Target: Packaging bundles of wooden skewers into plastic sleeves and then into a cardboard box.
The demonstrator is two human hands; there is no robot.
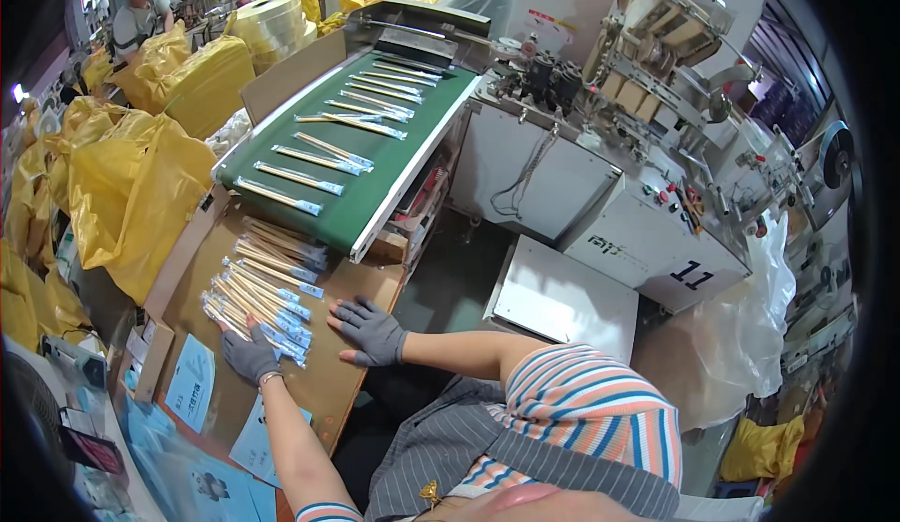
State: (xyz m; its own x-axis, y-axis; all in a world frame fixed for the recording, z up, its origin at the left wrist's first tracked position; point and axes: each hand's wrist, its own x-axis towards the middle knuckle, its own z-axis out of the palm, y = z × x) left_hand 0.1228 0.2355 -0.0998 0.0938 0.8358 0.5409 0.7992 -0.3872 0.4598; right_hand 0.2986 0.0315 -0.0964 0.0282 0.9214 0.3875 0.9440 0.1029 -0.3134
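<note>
A loose pile of wrapped chopsticks (262, 288), pale wood with blue-printed ends, lies on a brown board (361, 283) just past my hands. Against the pile's near left edge rests my left hand (251, 353), in a grey glove with bare fingertips; its fingers are apart and not closed round any chopsticks. My right hand (370, 333), gloved alike, is spread over the board to the right of the pile and holds nothing. Beyond the pile, more wrapped chopsticks (298, 173) lie spaced along a green conveyor belt (375, 156), a few of them crossing.
Blue printed bags (190, 381) lie on the near left side of the board. Large yellow sacks (136, 194) crowd the left. A white machine (647, 227) stands at the right, with a white box (567, 292) before it. Another person (141, 11) is at the far left.
</note>
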